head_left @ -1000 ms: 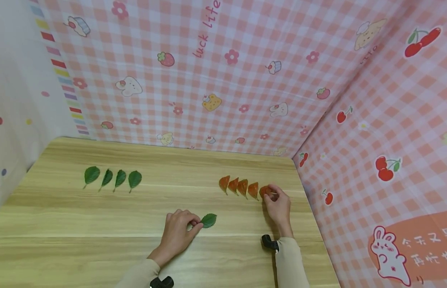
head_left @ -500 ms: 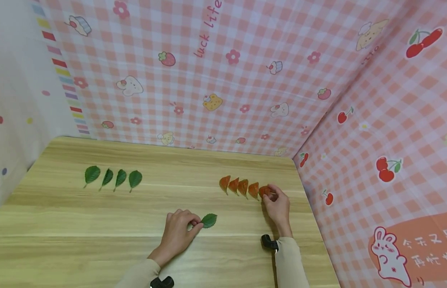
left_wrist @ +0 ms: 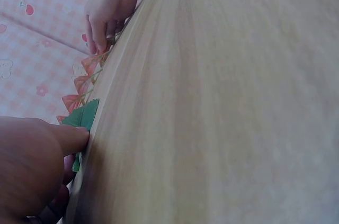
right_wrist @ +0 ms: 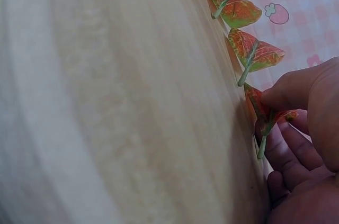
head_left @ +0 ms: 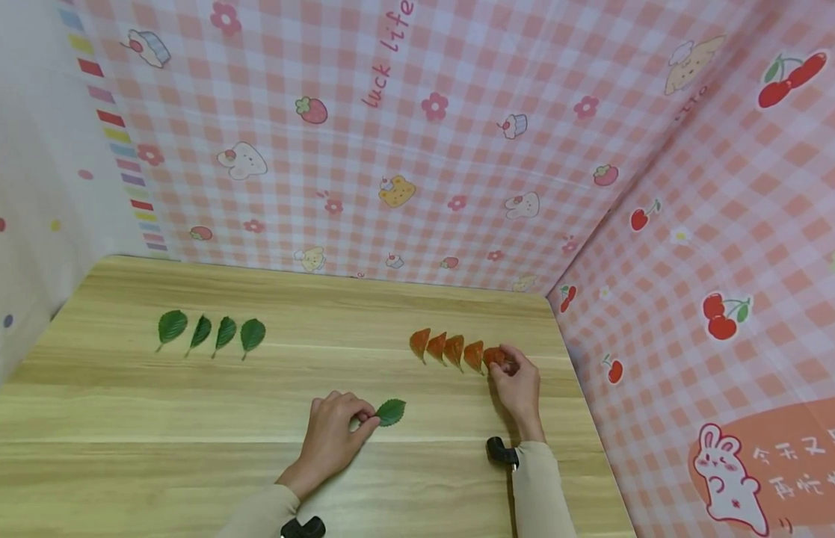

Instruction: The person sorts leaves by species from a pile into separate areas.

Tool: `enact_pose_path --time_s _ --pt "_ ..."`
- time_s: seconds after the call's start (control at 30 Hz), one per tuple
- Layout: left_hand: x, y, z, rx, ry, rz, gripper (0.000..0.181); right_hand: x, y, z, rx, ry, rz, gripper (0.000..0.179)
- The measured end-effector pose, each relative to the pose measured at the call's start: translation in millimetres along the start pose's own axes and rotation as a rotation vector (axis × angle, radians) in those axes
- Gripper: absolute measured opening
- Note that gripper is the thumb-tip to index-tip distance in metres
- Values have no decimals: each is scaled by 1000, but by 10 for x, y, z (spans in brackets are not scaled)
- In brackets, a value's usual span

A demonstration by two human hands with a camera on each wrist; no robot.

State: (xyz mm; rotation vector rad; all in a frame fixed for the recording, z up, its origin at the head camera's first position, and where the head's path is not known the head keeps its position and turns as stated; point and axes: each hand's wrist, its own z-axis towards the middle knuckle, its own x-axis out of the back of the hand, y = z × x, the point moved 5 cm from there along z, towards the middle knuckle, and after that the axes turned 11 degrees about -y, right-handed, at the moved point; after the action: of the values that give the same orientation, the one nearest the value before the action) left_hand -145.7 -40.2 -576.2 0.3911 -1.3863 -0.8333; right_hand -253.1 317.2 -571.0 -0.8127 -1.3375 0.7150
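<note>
My left hand (head_left: 335, 435) pinches a green leaf (head_left: 392, 412) by its stem end, low over the middle of the table. In the left wrist view that green leaf (left_wrist: 85, 114) sticks out past the thumb. At the right, my right hand (head_left: 521, 382) holds an orange-red leaf (head_left: 493, 357) between thumb and fingers, at the right end of a row of similar leaves (head_left: 454, 351). The right wrist view shows the held red leaf (right_wrist: 256, 103) under the thumb, its green stem pointing down. Part of it is hidden by the fingers.
Several green leaves (head_left: 225, 332) lie in a spaced row at the back left of the wooden table (head_left: 336, 321). A pink checked cloth wall (head_left: 363, 149) rises behind the table, and another (head_left: 659, 299) stands along its right edge.
My right hand has shifted very slightly left with the red leaf. The left hand and its green leaf stay in place.
</note>
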Motion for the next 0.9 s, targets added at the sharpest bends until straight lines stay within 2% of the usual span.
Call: enact_pose_path --time_s 0.53,0.9 --pt "29 20 -10 11 -14 -11 16 -8 25 12 -13 7 25 41" --pt "109 -12 -11 19 -36 -97 18 -14 70 15 -14 22 36 39"
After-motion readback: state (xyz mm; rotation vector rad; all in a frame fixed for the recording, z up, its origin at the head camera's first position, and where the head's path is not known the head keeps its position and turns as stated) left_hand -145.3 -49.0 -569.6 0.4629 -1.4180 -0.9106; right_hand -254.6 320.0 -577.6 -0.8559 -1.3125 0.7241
